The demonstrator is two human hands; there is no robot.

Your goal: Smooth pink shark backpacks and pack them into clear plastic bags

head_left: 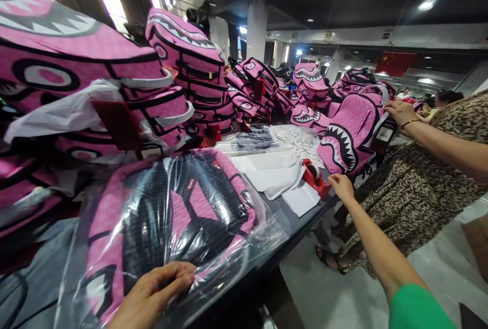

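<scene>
In front of me a pink and black backpack [200, 199] lies in a clear plastic bag [263, 222] on the dark table. My left hand [152, 288] is at the bag's near side, its thumb and fingers curled together on the plastic. To the right, my right hand [342, 186] reaches over the table edge, close beside a red tape dispenser [315, 176]. Its fingertips are pinched; whatever lies between them is too small to make out. White paper sheets [272, 174] lie between the bagged backpack and the dispenser.
Stacked pink backpacks [202, 80] rise on the left and at the back. At right stands a co-worker in a patterned dress [400, 212], whose hand [400, 112] touches an upright pink shark-mouth backpack [353, 125]. Flat plastic packaging [253, 141] lies behind the papers.
</scene>
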